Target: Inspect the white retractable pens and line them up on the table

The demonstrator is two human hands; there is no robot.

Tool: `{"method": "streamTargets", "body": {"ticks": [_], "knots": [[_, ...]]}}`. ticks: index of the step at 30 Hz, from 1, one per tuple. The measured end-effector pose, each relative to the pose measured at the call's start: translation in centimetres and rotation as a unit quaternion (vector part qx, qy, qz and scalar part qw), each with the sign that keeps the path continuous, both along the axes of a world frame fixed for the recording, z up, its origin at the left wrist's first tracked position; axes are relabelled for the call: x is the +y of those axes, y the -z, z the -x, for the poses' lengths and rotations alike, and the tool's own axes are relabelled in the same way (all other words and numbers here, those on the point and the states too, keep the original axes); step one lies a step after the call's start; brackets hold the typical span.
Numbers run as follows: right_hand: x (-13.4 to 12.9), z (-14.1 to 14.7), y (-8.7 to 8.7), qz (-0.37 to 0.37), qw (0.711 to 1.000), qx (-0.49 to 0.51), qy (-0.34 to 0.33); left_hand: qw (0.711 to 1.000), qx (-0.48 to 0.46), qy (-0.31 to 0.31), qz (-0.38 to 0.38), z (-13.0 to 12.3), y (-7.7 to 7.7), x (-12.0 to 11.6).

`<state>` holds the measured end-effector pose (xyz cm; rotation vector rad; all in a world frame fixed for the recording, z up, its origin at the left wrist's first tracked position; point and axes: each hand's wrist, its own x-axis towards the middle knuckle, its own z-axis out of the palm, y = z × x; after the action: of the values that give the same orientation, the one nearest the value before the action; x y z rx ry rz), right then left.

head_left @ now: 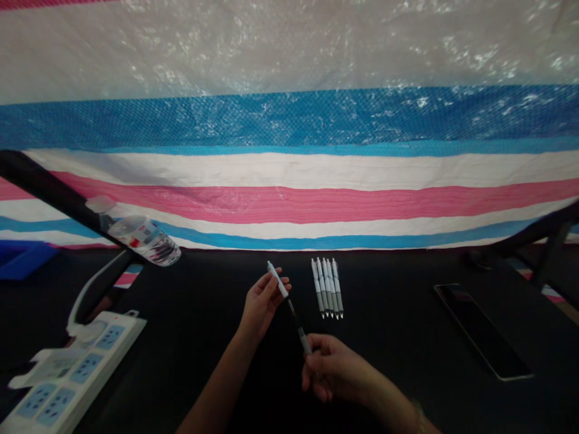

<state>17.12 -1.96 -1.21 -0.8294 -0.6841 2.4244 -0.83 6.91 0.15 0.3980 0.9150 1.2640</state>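
Note:
My left hand (263,299) pinches a white pen barrel (278,281), its clicker end pointing up and away. Below it, my right hand (332,366) is closed on the grey grip section (304,342) of the same pen. Between the two parts a thin dark refill (293,309) shows, in line with both. Whether the refill's upper end sits inside the white barrel is hard to make out. Just right of my left hand, several white and grey pens (327,288) lie side by side in a row, metal tips toward me.
A black smartphone (484,331) rests on the black table (393,361) at right. On the left are a white power strip (85,367) with a plug in it and a tilted clear water bottle (145,240). A blue tray (25,259) is farther left. Striped sheeting (289,120) hangs behind.

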Motion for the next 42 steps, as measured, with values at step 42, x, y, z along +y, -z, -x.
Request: {"method": "streamTargets", "body": {"ticks": [42], "knots": [[0.6,-0.2,-0.2,0.05,0.994,0.009,0.093,0.978,-0.009,0.203,-0.047,-1.4,0.1,-1.6]]}}
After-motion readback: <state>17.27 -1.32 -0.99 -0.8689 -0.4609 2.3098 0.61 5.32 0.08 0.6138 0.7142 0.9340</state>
